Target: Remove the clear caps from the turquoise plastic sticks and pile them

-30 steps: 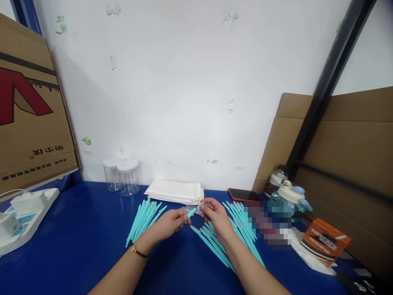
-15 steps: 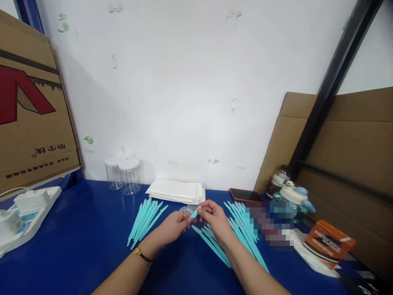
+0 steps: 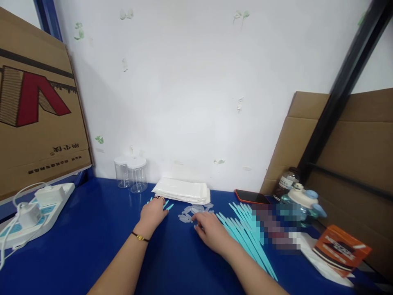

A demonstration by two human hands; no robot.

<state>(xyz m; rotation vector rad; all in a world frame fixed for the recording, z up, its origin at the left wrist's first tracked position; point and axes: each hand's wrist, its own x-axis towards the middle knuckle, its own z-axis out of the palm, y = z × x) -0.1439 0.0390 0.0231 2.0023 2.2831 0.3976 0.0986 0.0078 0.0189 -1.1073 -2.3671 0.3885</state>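
Observation:
My left hand (image 3: 153, 214) lies over the left group of turquoise sticks (image 3: 169, 206), whose ends poke out past its fingers; its fingers are mostly hidden, so I cannot tell whether it grips any. Beside the small translucent caps (image 3: 185, 217), my right hand (image 3: 211, 230) hovers low with bent fingers apart and nothing visible between them. A larger fan of turquoise sticks (image 3: 250, 241) lies to the right of it, partly behind the wrist.
White packets (image 3: 181, 190) lie by the wall, with two clear jars (image 3: 138, 177) to their left. A phone (image 3: 251, 196), teal-and-cream jug (image 3: 302, 203) and orange box (image 3: 341, 249) stand or lie right. A power strip (image 3: 50, 213) is far left.
My hands have parted. The left moved onto the left sticks; the right opened and moved down beside the caps. The turquoise piece they held between them is gone from view there. The view shifted slightly.

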